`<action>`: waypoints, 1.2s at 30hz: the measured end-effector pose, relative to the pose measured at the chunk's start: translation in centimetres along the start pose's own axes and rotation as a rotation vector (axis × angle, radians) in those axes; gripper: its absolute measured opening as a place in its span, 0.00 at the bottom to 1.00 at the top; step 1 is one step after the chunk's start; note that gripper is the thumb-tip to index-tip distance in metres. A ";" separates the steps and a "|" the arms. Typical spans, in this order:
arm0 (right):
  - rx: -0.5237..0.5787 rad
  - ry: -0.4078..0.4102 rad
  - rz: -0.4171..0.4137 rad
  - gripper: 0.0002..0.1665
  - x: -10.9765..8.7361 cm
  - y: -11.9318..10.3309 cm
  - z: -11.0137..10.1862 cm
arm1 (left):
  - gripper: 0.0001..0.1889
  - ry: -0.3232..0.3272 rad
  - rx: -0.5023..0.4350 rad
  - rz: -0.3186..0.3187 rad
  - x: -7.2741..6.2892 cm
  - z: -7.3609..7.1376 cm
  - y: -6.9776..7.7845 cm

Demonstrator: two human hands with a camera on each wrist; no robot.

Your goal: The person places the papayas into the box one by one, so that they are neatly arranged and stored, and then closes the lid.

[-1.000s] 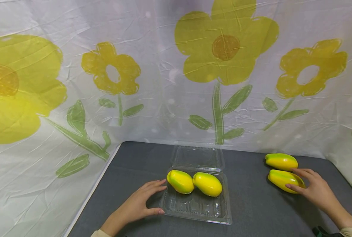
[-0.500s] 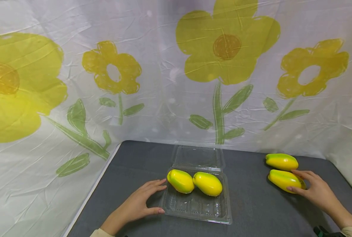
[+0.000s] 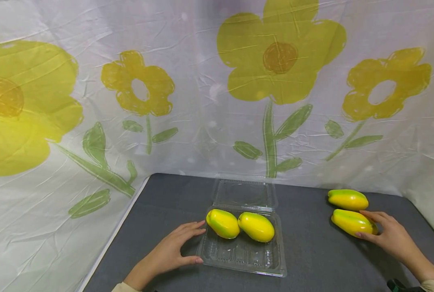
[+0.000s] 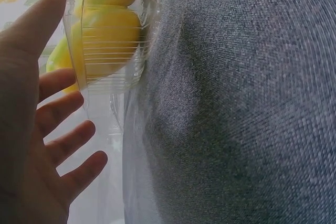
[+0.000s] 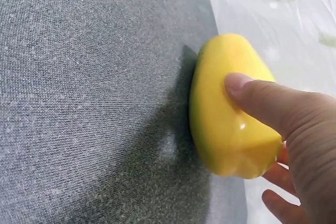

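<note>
Two yellow-green papayas [image 3: 256, 227] lie side by side in the back half of a clear plastic clamshell box [image 3: 238, 259], whose lid is folded back. At the box's left side rests my left hand [image 3: 169, 250], fingers spread and loosely straight, thumb tip right at the rim. The left wrist view has these fingers beside the ribbed box wall. My right hand [image 3: 392, 237] holds another papaya [image 3: 350, 222] by its right end, which lies on the table at the right. In the right wrist view the thumb [image 5: 239, 84] presses the papaya's side; the fingers are partly hidden behind it.
One more papaya [image 3: 347, 199] lies just behind the held one. The box's open lid [image 3: 244, 192] reaches toward the back edge of the dark grey table [image 3: 304, 251]. A flower-printed cloth [image 3: 202, 134] hangs behind and at both sides.
My right thumb has slid slightly to the right and down along the papaya. The left hand, the box and the fruit have stayed in place.
</note>
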State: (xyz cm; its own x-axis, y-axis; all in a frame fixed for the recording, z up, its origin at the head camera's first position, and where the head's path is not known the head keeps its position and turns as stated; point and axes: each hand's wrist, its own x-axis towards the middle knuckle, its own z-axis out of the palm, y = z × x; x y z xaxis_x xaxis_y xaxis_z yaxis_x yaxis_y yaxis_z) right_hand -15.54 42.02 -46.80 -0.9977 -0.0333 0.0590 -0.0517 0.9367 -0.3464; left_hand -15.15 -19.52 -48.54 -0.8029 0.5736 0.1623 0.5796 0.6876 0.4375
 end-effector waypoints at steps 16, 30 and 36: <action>-0.013 0.019 -0.005 0.51 0.0 -0.3 -0.1 | 0.42 0.006 -0.001 0.002 0.0 0.0 0.2; -0.026 0.025 -0.015 0.52 0.1 -0.6 -0.2 | 0.42 0.015 0.007 0.005 -0.1 0.0 0.2; -0.024 0.017 -0.013 0.51 0.2 -0.8 -0.1 | 0.42 0.011 0.003 0.007 0.0 0.0 0.2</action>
State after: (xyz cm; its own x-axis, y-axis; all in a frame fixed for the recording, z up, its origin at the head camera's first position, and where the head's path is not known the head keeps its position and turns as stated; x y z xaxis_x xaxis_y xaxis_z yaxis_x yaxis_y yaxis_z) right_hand -15.73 41.29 -46.37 -0.9961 -0.0393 0.0796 -0.0630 0.9444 -0.3227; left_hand -15.00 -19.40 -48.44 -0.8005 0.5732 0.1752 0.5854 0.6850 0.4336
